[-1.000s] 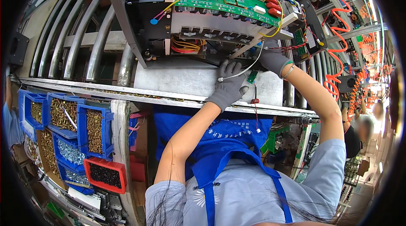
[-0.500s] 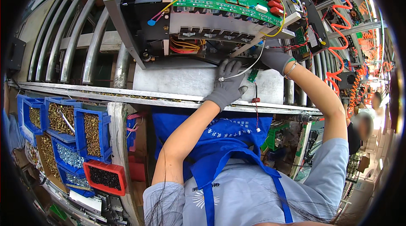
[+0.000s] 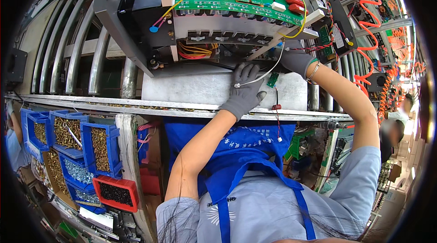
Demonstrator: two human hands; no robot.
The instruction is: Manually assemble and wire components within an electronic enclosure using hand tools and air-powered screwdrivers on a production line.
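Observation:
In front of me stands an open electronic unit with a dark metal frame [image 3: 129,38] and a green circuit board [image 3: 218,2] on top. My left hand [image 3: 246,89], in a grey glove, rests on the silver metal plate [image 3: 182,86] below it. Its fingers are stretched toward a black cable [image 3: 205,63] at the unit's lower edge, thumb apart. A white cable [image 3: 268,73] with a plug end crosses that hand. My gloved right hand [image 3: 297,62] reaches in at the unit's lower right; its fingers are hidden. A small green board [image 3: 273,79] lies between the hands.
Metal rollers [image 3: 98,61] run left of the unit. Blue bins [image 3: 101,147] of screws and a red bin [image 3: 116,193] of black parts stand at lower left. Orange coiled hoses [image 3: 364,29] hang at right. Another person [image 3: 391,134] is at far right.
The unit appears slightly farther left in view, its left side most of all. My hands have barely moved; my right forearm and elbow sit a little lower and farther right.

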